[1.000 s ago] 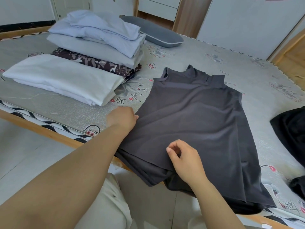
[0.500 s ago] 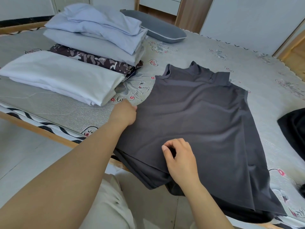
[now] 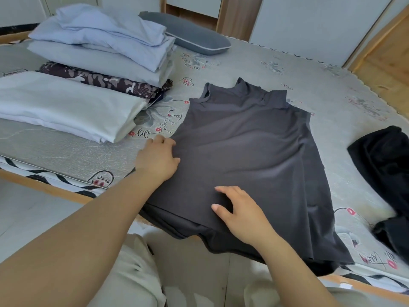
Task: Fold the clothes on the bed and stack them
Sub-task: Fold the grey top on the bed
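A dark grey top point(image 3: 247, 147) lies flat on the bed point(image 3: 276, 69), its hem hanging over the near edge. My left hand point(image 3: 158, 159) rests on the top's left edge, fingers curled at the cloth. My right hand point(image 3: 240, 212) lies on the lower middle of the top with fingers spread, pressing down. To the left sits a stack of folded clothes point(image 3: 99, 47): light blue pieces over a camouflage piece point(image 3: 104, 82). A folded white piece point(image 3: 66, 105) lies in front of that stack.
A black garment point(image 3: 385, 171) lies unfolded at the right edge of the bed. A grey pillow point(image 3: 188, 33) lies at the back. The wooden bed frame point(image 3: 44, 188) runs along the near side, with tiled floor below. Cupboards stand behind.
My right hand has let go of its pinch on the grey top and spread flat on it. My left hand slid slightly along the left edge. The view moved closer.
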